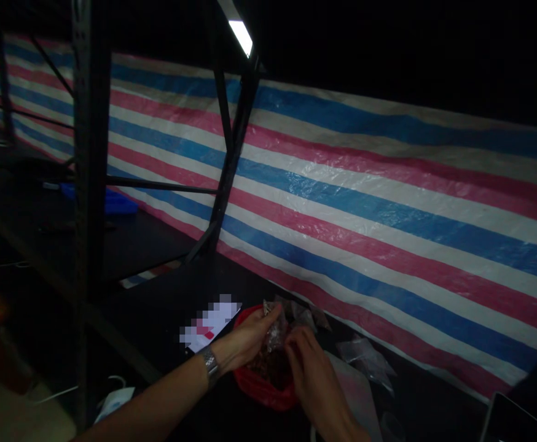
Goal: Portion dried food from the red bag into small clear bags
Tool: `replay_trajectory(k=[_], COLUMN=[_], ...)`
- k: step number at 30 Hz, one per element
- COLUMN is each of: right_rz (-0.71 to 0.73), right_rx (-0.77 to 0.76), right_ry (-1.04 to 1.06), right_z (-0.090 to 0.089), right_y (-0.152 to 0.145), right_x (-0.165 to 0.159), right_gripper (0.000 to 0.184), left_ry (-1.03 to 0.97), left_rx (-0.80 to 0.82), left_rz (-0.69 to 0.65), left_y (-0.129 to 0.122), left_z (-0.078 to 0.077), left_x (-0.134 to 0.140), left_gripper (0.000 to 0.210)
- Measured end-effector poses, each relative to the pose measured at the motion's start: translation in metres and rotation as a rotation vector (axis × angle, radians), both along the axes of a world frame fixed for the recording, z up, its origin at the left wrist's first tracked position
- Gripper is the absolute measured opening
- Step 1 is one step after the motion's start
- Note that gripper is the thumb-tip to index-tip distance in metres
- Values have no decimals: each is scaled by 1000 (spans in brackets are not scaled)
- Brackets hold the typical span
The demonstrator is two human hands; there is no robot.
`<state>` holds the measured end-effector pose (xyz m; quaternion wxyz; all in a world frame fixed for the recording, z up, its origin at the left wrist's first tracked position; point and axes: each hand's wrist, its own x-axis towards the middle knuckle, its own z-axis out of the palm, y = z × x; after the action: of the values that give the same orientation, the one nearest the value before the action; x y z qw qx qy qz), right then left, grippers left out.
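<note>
No text, label or number can be read; the card (211,325) on the table is blurred.

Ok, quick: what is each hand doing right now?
Left hand: pinching a small clear bag over the red bag.
Right hand: fingers curled at the same bag; grip unclear.

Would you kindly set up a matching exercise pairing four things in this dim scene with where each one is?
Things:
1. red bag
2. small clear packet
3. wristwatch
4. striped tarp

Places:
A. hanging behind the dark table
B. on the left wrist
C. on the table under both hands
D. pinched in the left hand

Pairs: 1-C, 2-D, 3-B, 4-A
</note>
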<state>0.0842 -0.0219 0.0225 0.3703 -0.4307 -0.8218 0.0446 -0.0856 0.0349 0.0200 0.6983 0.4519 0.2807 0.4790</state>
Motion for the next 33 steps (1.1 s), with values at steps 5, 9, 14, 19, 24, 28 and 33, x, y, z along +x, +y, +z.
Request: replay_trajectory(k=[5, 9, 14, 19, 24, 28, 33], right_rz=[-125, -135, -9, -72, -88, -242, -563], right_rx=[110, 112, 44, 10, -56, -58, -139], right_ry=[60, 67, -174, -298, -218, -16, 4], right_z=[21, 46, 66, 74, 72, 78, 87], right_y=[3, 7, 13, 15, 16, 36, 69], right_x=[9, 6, -4, -6, -2, 24, 98], right_gripper=[21, 26, 37, 26, 24, 24, 41], left_ry=[32, 58, 121, 207, 278, 356, 408], left_rx=[197, 360, 475, 517, 512, 485, 472], left_rz=[15, -18, -44, -51, -71, 0, 132], left_y=[0, -1, -2, -1, -3, -9, -4], left_z=[-8, -8, -7, -6, -1, 4, 2], left_x=[4, 9, 14, 11, 7, -4, -22], left_gripper=[50, 51, 56, 56, 55, 67, 71])
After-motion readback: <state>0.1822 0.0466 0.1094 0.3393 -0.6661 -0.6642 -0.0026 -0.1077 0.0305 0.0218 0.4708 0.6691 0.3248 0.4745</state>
